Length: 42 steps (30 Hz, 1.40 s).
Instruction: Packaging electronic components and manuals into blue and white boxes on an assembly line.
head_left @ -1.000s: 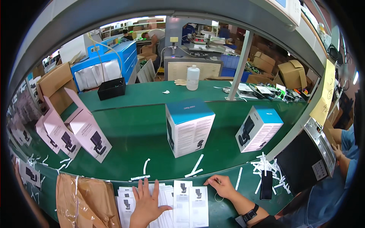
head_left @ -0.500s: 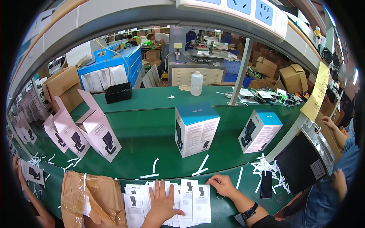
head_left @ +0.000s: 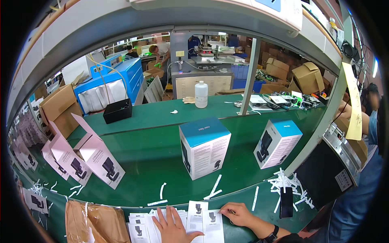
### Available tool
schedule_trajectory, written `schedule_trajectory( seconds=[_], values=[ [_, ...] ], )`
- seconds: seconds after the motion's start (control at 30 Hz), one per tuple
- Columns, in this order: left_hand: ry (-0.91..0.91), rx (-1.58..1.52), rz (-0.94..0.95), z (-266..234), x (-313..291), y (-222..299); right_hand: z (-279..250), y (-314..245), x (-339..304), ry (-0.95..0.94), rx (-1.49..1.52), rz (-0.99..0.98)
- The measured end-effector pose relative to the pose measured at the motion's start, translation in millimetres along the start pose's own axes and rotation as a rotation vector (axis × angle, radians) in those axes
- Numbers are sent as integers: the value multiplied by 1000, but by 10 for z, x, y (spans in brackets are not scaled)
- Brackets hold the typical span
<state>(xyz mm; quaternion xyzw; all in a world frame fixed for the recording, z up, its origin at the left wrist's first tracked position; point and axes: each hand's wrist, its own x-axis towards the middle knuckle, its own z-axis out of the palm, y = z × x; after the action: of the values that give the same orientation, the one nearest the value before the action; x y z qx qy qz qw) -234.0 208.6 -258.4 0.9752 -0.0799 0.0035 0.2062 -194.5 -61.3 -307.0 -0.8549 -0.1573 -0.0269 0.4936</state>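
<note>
Several white printed leaflets (head_left: 135, 229) lie overlapped on the green bench in front of me. My left hand (head_left: 172, 227) rests on them, fingers spread wide and palm down. To its right, two leaflets lie side by side: one leaflet (head_left: 195, 216) partly under a second leaflet (head_left: 213, 227). At the upper right corner of that second one is my right hand (head_left: 238, 214), its fingers curled and the fingertips pinched at the paper's edge. A dark watch sits on my right wrist.
A crumpled brown paper package (head_left: 95, 220) lies left of the leaflets. Ahead stand a blue-topped box (head_left: 206, 150), another blue-topped box (head_left: 277, 143) and open pinkish boxes (head_left: 103, 164). Paper strips (head_left: 283, 182) are heaped near a black phone (head_left: 286, 202). A person (head_left: 352, 202) stands at the right.
My view has tilted and shifted, so the bench things appear lower. My hands keep nearly the same places on the leaflets. The person at the right has moved an arm.
</note>
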Motion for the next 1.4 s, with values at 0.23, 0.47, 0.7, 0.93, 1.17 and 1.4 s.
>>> schedule_trajectory(
  seconds=[0.23,0.47,0.7,0.93,1.17,1.4],
  values=[
    [-87,89,75,132,-8,-165,94,26,-63,44,111,-37],
    [118,-62,0,195,57,-358,105,-27,-78,23,108,-52],
    [267,-66,23,66,138,-596,112,-84,-71,-17,91,-84],
    [248,-117,67,-117,88,-310,135,-72,-122,10,56,-124],
    [108,81,26,-49,22,-281,165,-138,-109,-15,52,-147],
    [69,192,53,68,-13,-312,206,-121,-98,-23,22,-151]
  ],
)
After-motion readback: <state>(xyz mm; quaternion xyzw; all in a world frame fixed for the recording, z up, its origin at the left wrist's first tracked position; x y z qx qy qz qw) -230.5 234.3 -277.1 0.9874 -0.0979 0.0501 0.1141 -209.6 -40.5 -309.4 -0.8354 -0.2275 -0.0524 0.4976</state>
